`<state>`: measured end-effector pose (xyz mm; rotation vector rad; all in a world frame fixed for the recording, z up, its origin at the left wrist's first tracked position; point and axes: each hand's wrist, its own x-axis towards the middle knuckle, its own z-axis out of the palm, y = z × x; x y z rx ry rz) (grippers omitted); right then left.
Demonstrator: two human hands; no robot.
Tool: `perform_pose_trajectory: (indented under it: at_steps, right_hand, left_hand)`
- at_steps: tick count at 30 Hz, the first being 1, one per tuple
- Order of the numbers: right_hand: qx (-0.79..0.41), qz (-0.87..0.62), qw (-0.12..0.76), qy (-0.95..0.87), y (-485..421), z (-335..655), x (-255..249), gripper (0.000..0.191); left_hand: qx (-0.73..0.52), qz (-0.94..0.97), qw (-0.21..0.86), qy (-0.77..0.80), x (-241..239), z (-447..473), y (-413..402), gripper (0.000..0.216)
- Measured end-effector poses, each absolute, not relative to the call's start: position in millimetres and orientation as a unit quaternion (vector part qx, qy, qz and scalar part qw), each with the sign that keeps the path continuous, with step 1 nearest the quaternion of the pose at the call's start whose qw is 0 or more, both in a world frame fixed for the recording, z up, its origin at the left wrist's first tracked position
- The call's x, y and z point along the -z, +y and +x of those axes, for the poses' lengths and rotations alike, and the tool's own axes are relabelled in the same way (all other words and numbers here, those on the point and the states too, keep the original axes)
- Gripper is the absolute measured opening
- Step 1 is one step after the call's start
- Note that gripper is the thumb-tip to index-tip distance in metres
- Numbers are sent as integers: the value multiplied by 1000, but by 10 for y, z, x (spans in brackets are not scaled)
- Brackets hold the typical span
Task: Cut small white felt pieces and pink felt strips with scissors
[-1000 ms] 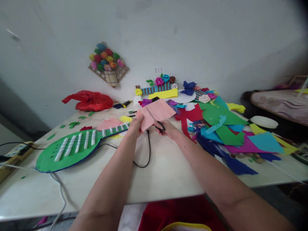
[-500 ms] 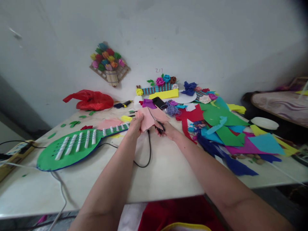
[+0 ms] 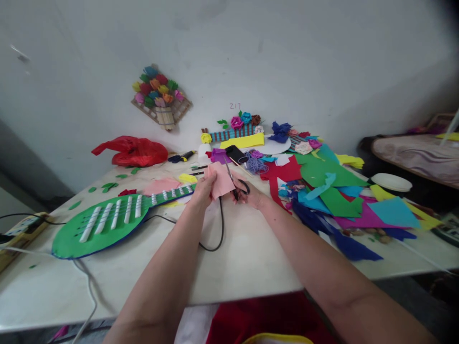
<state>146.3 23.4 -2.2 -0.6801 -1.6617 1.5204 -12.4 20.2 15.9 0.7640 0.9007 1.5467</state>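
Observation:
A piece of pink paper point(image 3: 221, 180) is pinched in my left hand point(image 3: 205, 192), thumb on top. My right hand point(image 3: 251, 195) grips black-handled scissors point(image 3: 244, 187), fingers around the handles. Their blades point up and away along the paper's right edge; whether they touch it I cannot tell. Just left of my left hand, the neck of a green guitar-shaped craft point(image 3: 111, 217) with white rolled strips ends. More pink paper point(image 3: 163, 185) lies flat behind that neck.
Coloured paper scraps point(image 3: 335, 177) cover the right side. A phone point(image 3: 236, 154), purple yarn point(image 3: 256, 165) and a wooden stick point(image 3: 241, 166) lie beyond my hands. A red plastic bag point(image 3: 134, 152) sits back left. A black cable point(image 3: 223, 220) loops below the paper; a power strip point(image 3: 27, 229) is far left.
The scissors have shifted slightly right, away from the paper in my left hand. The pink paper seen right of the blades has mostly gone from view, showing the wooden stick.

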Motion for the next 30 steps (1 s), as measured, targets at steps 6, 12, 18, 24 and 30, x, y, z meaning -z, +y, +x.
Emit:
perform_pose_trajectory:
  at_steps: [6, 12, 18, 24, 30]
  right_hand:
    - [-576, -274, 400, -658, 180, 1464, -35, 50]
    - [-561, -287, 412, -659, 176, 1460, -34, 53]
    - [-560, -283, 419, -656, 200, 1438, -13, 50]
    - [-563, -293, 430, -643, 184, 1420, -32, 52]
    - [-563, -300, 436, -635, 165, 1421, -68, 53]
  left_hand:
    - [-657, 329, 561, 383, -110, -146, 247, 18]
    - [-650, 339, 564, 381, -91, -148, 255, 25]
    - [-641, 343, 569, 384, -94, -130, 226, 33]
    - [-632, 334, 573, 400, -134, -92, 177, 24]
    - [-634, 338, 578, 388, -114, -106, 200, 25]
